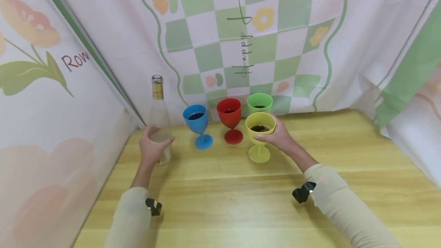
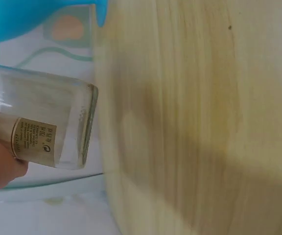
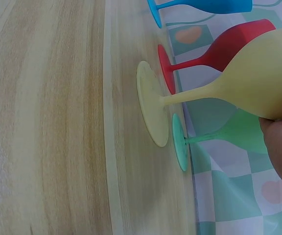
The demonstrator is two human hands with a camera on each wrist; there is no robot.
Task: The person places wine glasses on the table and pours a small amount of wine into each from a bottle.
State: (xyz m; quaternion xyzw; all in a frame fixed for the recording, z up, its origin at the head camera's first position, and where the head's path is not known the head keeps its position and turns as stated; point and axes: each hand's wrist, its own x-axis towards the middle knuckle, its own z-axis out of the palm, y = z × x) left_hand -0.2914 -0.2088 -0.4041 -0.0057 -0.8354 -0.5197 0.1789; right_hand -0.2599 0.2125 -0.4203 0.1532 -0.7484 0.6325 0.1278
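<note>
My left hand (image 1: 154, 146) curves round the lower body of a clear glass bottle (image 1: 160, 114), empty-looking, with a gold band at its neck. In the left wrist view, the hand lies against the label near the base of the bottle (image 2: 43, 117). With thumb in front and fingers round the far side, my right hand (image 1: 278, 136) grips the bowl of a yellow goblet (image 1: 259, 141) holding dark liquid. That goblet is upright; whether its foot touches the table I cannot tell. Right behind it stands a green goblet (image 1: 259, 98), partly hidden.
A red goblet (image 1: 230, 116) and a blue goblet (image 1: 198, 123), both with dark liquid, stand between the two hands. The wooden table (image 1: 227, 202) meets a patterned cloth backdrop (image 1: 241, 41) behind the goblets, and a cloth side wall (image 1: 51, 125) rises at left.
</note>
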